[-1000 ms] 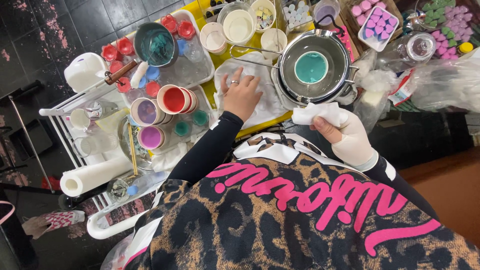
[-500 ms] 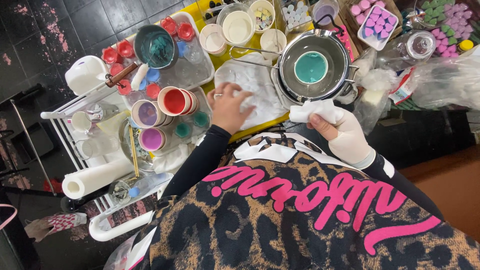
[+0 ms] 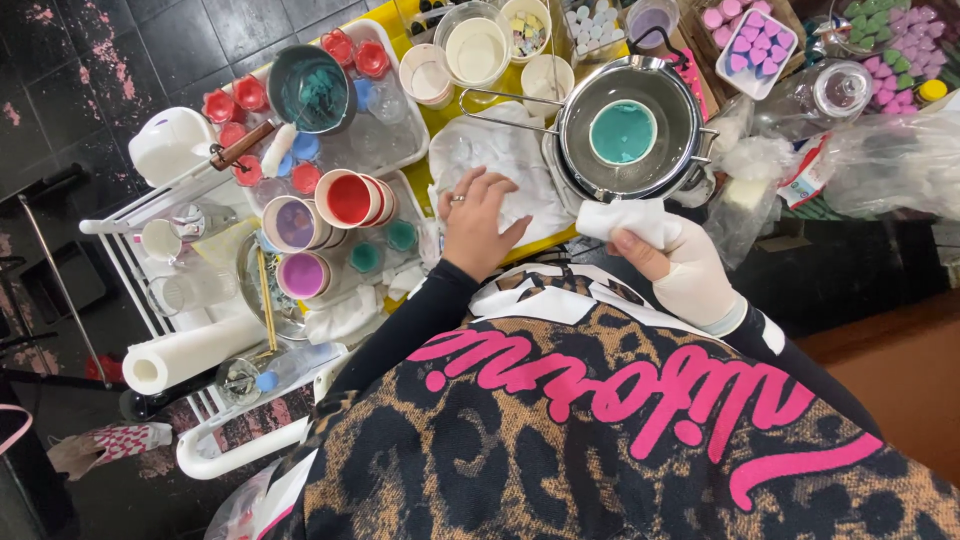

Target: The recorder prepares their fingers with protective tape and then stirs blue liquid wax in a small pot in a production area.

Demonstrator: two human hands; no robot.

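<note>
My left hand (image 3: 478,222), bare with a ring, lies flat with fingers spread on a crumpled white paper towel (image 3: 505,150) spread over the yellow table (image 3: 440,112). My right hand (image 3: 685,270) wears a white glove and pinches a folded white tissue (image 3: 622,218) just in front of a steel pot (image 3: 672,150). Inside the pot sits a small cup of teal liquid (image 3: 622,132). The pot's wire handle (image 3: 500,98) reaches left over the towel.
A white tray (image 3: 400,160) on the left holds coloured cups, red lids and a teal-smeared bowl (image 3: 308,88). A paper towel roll (image 3: 190,352) lies on a white rack. Cream cups stand behind, pink and purple moulded pieces (image 3: 752,40) and plastic bags at right.
My left hand has slid a little back toward my body across the white towel. My right hand with the tissue has stayed almost still.
</note>
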